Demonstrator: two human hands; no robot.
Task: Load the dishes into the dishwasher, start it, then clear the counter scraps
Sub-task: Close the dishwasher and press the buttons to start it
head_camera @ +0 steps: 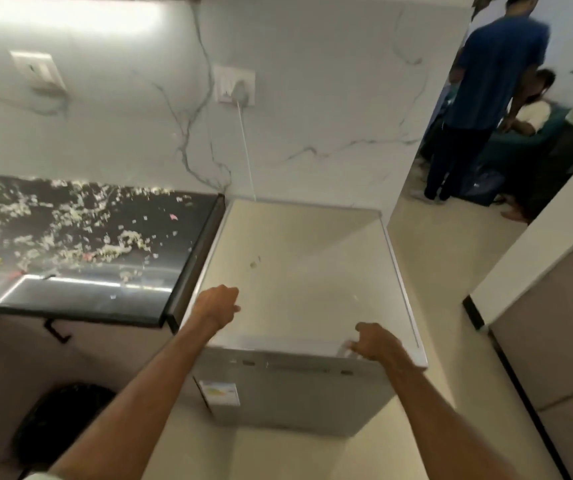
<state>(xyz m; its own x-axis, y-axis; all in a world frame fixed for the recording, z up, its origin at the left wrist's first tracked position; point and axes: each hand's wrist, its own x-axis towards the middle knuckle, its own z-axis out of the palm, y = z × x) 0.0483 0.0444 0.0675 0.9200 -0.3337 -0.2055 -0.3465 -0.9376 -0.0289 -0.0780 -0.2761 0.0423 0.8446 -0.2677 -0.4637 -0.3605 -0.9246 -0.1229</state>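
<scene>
step: dishwasher stage, judged. the dishwasher (299,271) stands with its door up and closed; no dishes in view, so loading is probably done or not begun, cannot tell which.
dishwasher position: freestanding, just right of the counter (98,299), directly in front of the person, plugged in at the wall socket (238,90).
left hand (217,304): on the top panel near its front left corner, fingers curled in, nothing seen in it.
right hand (378,344): at the front right of the top edge, fingers curled down over the lip just above the control strip (295,365). blurred; grip on the door lip or press on a button, cannot tell.
hands vs. machine: both touching or just over the front edge, well apart from each other.
next move, judged: either a pull on the door lip or a fingertip on the control strip; needs a small, precise contact.
scraps (70,220): pale bits spread thick over the dark counter, untouched.
bin (60,420): dark, on the floor below the counter, near for the later clearing.
</scene>
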